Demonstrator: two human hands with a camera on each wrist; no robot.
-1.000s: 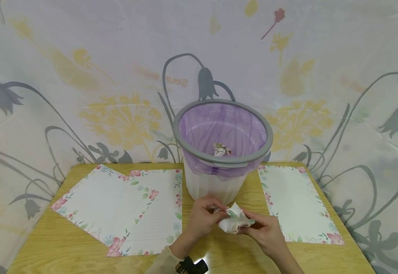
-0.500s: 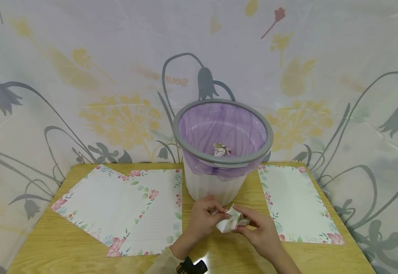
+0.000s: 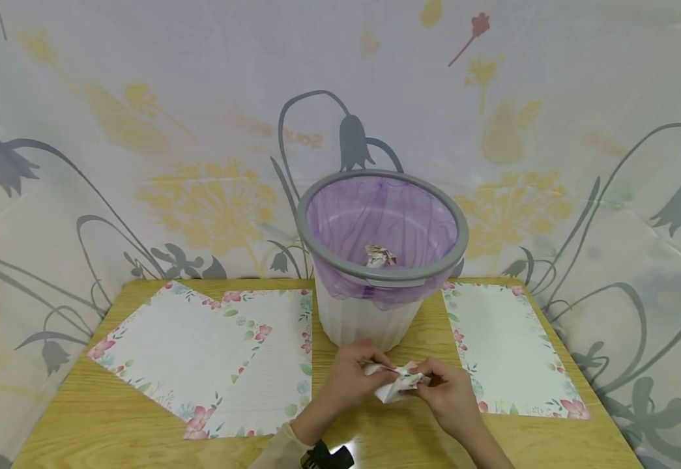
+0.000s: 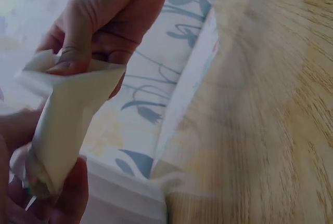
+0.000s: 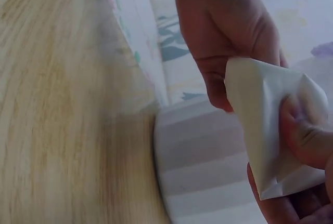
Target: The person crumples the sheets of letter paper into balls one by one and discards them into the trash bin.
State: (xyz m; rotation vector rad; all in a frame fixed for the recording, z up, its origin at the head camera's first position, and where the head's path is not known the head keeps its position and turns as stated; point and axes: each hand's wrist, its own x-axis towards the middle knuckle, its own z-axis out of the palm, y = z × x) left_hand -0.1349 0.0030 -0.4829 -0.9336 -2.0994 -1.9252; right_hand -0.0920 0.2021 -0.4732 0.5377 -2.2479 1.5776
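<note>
A crumpled sheet of flowered paper is held between both hands, just in front of the bin. My left hand pinches its left side between thumb and curled fingers. My right hand grips the other side the same way. The left wrist view shows the folded paper stretched from one hand to the other. Seen from the right wrist, a thumb presses into the white paper. Part of the sheet is hidden behind the fingers.
A white bin with a grey rim and purple liner stands at the table's back middle, a crumpled paper inside. Two overlapping flower-bordered sheets lie left; another sheet lies right. A patterned cloth hangs behind the wooden table.
The paper between my hands has become more folded and compact, its shape turning and flattening. My right hand's fingers have shifted their grip slightly. The bin and flat sheets stay put.
</note>
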